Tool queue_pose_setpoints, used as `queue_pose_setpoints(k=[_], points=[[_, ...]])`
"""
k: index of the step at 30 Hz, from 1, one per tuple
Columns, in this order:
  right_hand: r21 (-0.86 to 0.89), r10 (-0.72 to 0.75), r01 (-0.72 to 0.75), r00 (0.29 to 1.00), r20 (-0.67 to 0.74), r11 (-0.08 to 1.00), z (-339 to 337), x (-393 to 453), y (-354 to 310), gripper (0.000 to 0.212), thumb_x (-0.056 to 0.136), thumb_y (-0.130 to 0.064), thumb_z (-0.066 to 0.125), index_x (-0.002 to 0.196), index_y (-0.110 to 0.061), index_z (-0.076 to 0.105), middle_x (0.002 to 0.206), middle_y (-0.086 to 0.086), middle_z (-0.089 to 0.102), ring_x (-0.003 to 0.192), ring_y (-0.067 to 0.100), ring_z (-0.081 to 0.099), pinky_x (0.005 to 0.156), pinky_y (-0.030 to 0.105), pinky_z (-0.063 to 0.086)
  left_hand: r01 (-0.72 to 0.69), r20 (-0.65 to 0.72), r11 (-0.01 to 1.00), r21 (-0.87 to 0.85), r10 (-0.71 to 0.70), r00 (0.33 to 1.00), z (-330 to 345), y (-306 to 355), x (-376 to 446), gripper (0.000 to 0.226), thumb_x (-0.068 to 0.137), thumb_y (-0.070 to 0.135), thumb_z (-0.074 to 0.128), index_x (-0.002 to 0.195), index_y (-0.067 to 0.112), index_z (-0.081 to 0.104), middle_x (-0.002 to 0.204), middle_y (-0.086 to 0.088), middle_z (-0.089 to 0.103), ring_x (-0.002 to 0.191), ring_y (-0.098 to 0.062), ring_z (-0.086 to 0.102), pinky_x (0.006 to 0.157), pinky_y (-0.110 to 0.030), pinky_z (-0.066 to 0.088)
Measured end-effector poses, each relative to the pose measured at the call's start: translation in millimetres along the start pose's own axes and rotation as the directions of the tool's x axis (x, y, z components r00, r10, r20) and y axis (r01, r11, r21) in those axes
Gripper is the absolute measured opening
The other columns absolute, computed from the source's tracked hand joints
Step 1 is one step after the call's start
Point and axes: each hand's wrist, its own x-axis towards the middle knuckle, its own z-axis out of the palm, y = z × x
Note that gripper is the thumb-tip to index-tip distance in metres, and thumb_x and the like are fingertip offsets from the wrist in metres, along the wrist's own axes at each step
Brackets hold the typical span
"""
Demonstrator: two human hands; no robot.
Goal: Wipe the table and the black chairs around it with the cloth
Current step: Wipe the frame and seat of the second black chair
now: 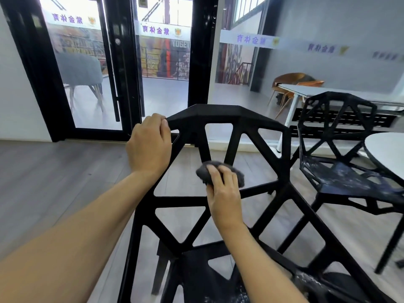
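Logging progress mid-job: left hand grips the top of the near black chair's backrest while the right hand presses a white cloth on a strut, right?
Not quite: the cloth under the right hand is dark grey, not white, per the head view. The left hand does grip the near black chair.

Both bare forearms reach forward. The left hand [149,145] curls its fingers [162,124] downward (knuckles up). The right hand [224,193] sits lower, its fingers [215,173] bent forward.
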Motion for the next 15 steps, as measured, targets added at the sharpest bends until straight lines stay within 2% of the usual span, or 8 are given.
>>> queue_pose_setpoints(k=[2,5,7,9,11,12,15], points=[[-0.029,-0.003,0.005,0.997,0.074,1.000,-4,-36,15,0.052,0.081,-0.009,0.079,0.131,-0.014,0.062,0.125,0.008,0.054,0.111,0.029,0.055,0.092,0.046,0.057,0.011,0.000,1.000,-0.004,-0.011,1.000,0,2,0,0.024,0.105,0.027,0.038,0.100,0.015,0.058,0.087,0.006,0.055,0.081,-0.019,0.045,0.065,-0.036,0.031],[-0.004,-0.003,0.003,0.990,0.138,1.000,-18,-47,28,0.050,0.082,-0.007,0.079,0.129,-0.014,0.063,0.122,0.002,0.050,0.107,0.026,0.055,0.087,0.046,0.058,0.018,-0.001,1.000,-0.001,-0.018,1.000,-1,3,-1,0.024,0.105,0.027,0.038,0.100,0.015,0.058,0.089,0.001,0.059,0.081,-0.019,0.044,0.064,-0.036,0.031],[0.116,0.049,-0.053,0.998,0.040,0.992,-39,-12,20,0.046,0.086,-0.004,0.073,0.130,-0.012,0.062,0.121,0.004,0.051,0.111,0.025,0.055,0.093,0.044,0.055,0.024,-0.006,1.000,-0.007,-0.024,1.000,-2,3,-2,0.023,0.105,0.027,0.039,0.099,0.015,0.058,0.089,0.000,0.059,0.080,-0.020,0.044,0.064,-0.037,0.031],[0.222,0.103,-0.065,0.981,-0.166,0.973,-65,51,11,0.042,0.091,-0.005,0.067,0.132,-0.011,0.060,0.124,0.006,0.054,0.114,0.023,0.053,0.102,0.035,0.048,0.021,-0.014,1.000,-0.006,-0.021,1.000,-2,2,-2,0.023,0.104,0.027,0.039,0.097,0.016,0.057,0.088,0.000,0.059,0.080,-0.020,0.044,0.064,-0.036,0.031],[0.185,0.101,-0.046,0.949,-0.300,0.982,-82,115,9,0.040,0.094,-0.009,0.063,0.134,-0.015,0.058,0.130,0.006,0.056,0.117,0.022,0.050,0.104,0.030,0.041,0.021,-0.015,1.000,-0.002,-0.021,1.000,-1,3,-1,0.022,0.104,0.027,0.039,0.096,0.017,0.057,0.087,0.001,0.059,0.080,-0.021,0.045,0.064,-0.036,0.032],[0.145,0.082,-0.039,0.951,-0.299,0.989,-81,138,11,0.041,0.095,-0.011,0.062,0.135,-0.018,0.058,0.134,0.005,0.056,0.120,0.023,0.049,0.106,0.032,0.040,0.022,-0.012,1.000,-0.002,-0.022,1.000,-1,3,-1,0.022,0.104,0.027,0.039,0.096,0.017,0.057,0.087,0.002,0.058,0.081,-0.021,0.045,0.064,-0.036,0.032],[0.045,0.025,-0.018,0.987,-0.156,0.999,-52,156,22,0.050,0.091,-0.003,0.064,0.138,-0.017,0.058,0.143,0.008,0.054,0.130,0.030,0.048,0.114,0.050,0.039,0.029,-0.007,1.000,-0.004,-0.029,1.000,-1,2,0,0.022,0.104,0.027,0.039,0.097,0.017,0.057,0.086,0.005,0.055,0.081,-0.020,0.045,0.064,-0.036,0.031]])
